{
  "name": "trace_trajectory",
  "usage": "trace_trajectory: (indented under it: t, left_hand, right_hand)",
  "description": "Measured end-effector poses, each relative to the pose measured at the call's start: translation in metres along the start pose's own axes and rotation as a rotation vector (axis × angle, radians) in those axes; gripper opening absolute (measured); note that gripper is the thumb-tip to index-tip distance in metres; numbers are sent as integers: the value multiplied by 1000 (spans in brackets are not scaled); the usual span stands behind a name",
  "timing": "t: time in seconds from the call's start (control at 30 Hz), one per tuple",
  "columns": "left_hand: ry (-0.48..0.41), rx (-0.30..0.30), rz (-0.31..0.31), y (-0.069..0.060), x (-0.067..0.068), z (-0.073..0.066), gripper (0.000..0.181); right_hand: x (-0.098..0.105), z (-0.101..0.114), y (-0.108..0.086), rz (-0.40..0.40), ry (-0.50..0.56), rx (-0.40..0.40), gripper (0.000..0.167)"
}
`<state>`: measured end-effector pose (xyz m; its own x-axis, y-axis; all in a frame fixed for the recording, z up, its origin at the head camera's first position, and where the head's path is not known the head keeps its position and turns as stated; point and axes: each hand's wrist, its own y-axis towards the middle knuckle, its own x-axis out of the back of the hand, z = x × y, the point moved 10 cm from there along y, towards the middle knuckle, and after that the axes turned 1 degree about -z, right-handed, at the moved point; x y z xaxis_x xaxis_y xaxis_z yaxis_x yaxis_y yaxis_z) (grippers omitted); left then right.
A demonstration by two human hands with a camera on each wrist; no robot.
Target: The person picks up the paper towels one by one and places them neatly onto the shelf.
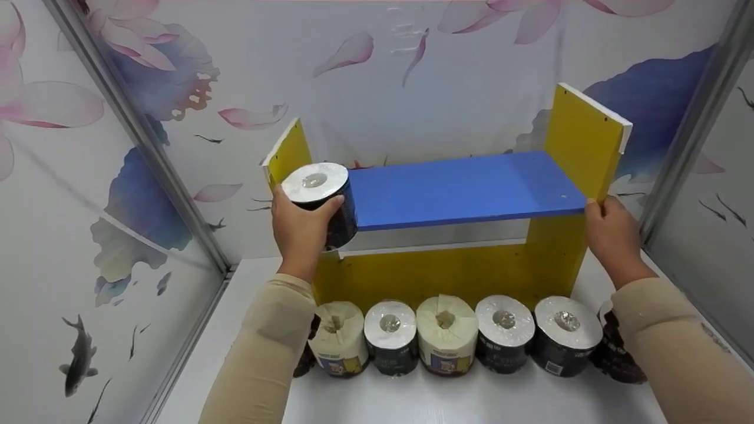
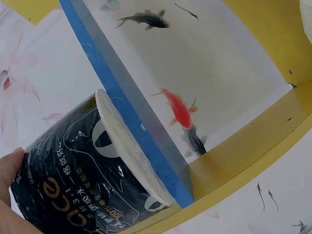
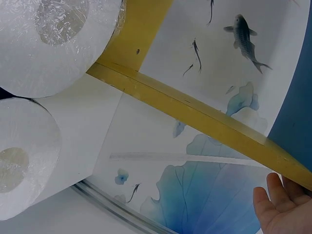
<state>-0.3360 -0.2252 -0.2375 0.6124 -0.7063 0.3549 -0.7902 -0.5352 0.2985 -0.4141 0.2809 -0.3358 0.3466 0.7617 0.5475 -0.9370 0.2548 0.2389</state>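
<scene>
My left hand [image 1: 303, 227] grips a toilet paper roll [image 1: 339, 215] in dark printed wrapping, its white end up. The roll is at the left end of the blue shelf board [image 1: 459, 185], in front of the left yellow side panel [image 1: 291, 150]. In the left wrist view, the roll [image 2: 83, 170] lies close against the board's edge [image 2: 126, 105]; whether they touch I cannot tell. My right hand [image 1: 615, 235] holds the front edge of the right yellow side panel [image 1: 583, 144], where the board meets it. In the right wrist view, its fingers [image 3: 275, 192] lie along the panel's outer side.
A row of several toilet paper rolls stands on the white table [image 1: 412, 403] before the rack, some dark-wrapped [image 1: 392, 353], some cream-wrapped [image 1: 446, 341]. A yellow back board [image 1: 436, 271] spans the rack's lower part. Printed walls [image 1: 365, 106] with metal corner strips [image 1: 141, 141] enclose the table.
</scene>
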Motion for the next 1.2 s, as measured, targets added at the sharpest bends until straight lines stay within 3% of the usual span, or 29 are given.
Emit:
trace_trajectory:
  t: [0.2, 0.4, 0.8, 0.97, 1.2]
  left_hand:
    - [39, 24, -11, 5, -1, -3, 96]
    - [27, 67, -8, 8, -5, -2, 98]
    - [32, 98, -32, 12, -13, -3, 101]
    - [40, 91, -48, 15, -14, -3, 101]
    - [49, 27, -94, 18, -15, -7, 93]
  right_hand:
    - [2, 1, 0, -4, -6, 34, 58]
    - [3, 1, 0, -22, -6, 25, 56]
    - [3, 2, 0, -42, -5, 12, 53]
    - [2, 1, 0, -36, -4, -2, 55]
    - [4, 3, 0, -66, -17, 32, 51]
